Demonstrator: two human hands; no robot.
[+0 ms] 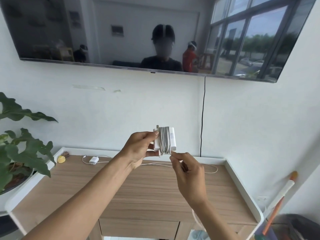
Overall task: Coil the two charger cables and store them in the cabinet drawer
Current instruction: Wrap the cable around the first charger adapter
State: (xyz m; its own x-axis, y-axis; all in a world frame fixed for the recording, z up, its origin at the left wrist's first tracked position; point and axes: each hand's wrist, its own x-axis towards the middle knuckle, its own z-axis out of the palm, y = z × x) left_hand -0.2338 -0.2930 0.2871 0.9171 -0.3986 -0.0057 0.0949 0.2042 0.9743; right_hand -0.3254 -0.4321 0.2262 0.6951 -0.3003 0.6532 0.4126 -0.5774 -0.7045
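Left hand (138, 147) grips cable-wound boxy white charger (165, 141); right hand (187, 172) apparently pinches cord.

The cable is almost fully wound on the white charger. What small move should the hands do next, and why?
Probably tuck the cable end: the right hand pinches it beside the coils while the left hand holds the white charger.

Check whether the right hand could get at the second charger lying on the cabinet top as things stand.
Probably not yet: the right hand pinches the cable end of the wrapped charger. The second charger lies unobstructed, far left.
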